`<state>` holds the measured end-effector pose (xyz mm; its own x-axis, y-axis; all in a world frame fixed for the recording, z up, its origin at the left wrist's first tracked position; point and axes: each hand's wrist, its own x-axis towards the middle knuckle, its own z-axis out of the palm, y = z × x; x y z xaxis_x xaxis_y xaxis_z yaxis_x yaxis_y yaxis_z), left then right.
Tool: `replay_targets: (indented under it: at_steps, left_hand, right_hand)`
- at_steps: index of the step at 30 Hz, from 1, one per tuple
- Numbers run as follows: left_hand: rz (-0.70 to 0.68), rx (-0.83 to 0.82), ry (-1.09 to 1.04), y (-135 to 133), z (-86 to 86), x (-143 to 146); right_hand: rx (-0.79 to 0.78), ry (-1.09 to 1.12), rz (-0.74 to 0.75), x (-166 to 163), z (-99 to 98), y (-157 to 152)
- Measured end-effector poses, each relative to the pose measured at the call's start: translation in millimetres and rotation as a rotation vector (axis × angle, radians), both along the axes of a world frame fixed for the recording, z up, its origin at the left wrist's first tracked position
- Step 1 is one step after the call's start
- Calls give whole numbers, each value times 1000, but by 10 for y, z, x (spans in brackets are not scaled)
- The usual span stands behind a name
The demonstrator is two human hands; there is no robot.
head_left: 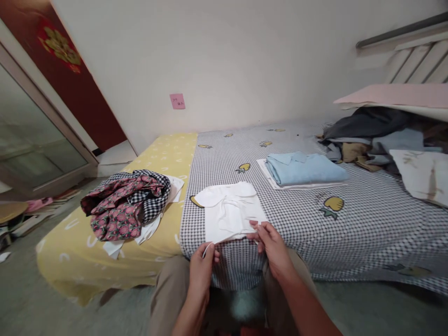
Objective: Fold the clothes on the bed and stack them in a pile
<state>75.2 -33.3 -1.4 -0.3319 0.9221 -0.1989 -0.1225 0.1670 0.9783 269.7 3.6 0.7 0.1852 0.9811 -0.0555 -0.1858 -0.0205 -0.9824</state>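
A white shirt (229, 210) with a collar lies on the checked bedspread in front of me, partly folded, its collar end away from me. My left hand (204, 263) pinches the near left corner of its lower edge. At the near right corner, my right hand (271, 242) grips the same edge between thumb and fingers. Both corners are near the front edge of the bed, and creases run down the middle of the shirt.
Folded light blue clothing (304, 169) rests on white folded cloth to the right. Crumpled floral and checked clothes (126, 205) lie on the yellow sheet (171, 149) at left. Dark and grey clothes (367, 126) are heaped at far right under a pink board-like item (399, 95).
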Motion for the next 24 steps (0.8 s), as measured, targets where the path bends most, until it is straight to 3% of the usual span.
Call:
replay_targets:
  at_steps: [2, 6, 14, 17, 21, 24]
  left_hand:
    - [3, -2, 0, -6, 7, -6]
    - [11, 7, -6, 18, 86, -24]
    - [-79, 87, 71, 375, 527, 15]
    - [-141, 107, 107, 548, 669, 114]
    - [-242, 119, 184, 748, 829, 296]
    - [-321, 115, 260, 866, 911, 426]
  right_hand:
    - [-13, 41, 73, -52, 47, 14]
    - [8, -45, 64, -126, 100, 131]
    - [189, -442, 129, -187, 170, 463]
    - [169, -379, 157, -169, 113, 539]
    - [19, -199, 301, -80, 48, 571]
    - [0, -253, 427, -20, 54, 557]
